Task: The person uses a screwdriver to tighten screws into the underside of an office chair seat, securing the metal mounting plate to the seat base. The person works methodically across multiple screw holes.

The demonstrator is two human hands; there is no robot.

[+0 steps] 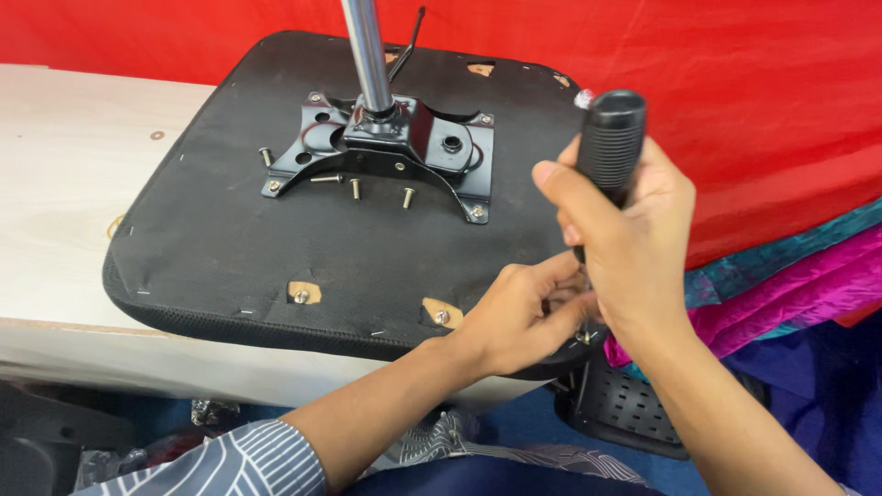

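Note:
An upturned black chair seat (230, 230) lies on a pale wooden table (64, 165). A black metal mechanism plate (404, 147) with a chrome post (367, 55) is bolted at its middle. My right hand (634, 239) grips the ribbed black handle of a screwdriver (608, 138), held upright over the seat's near right corner. My left hand (524, 312) pinches around the tool's tip at that corner, where a small screw sits; the tip itself is hidden by my fingers.
Loose screws (354, 188) lie on the seat beside the plate. Red cloth (753, 92) hangs behind, with pink and teal fabric (790, 285) at right. A black perforated plastic part (634, 409) sits below the table's edge.

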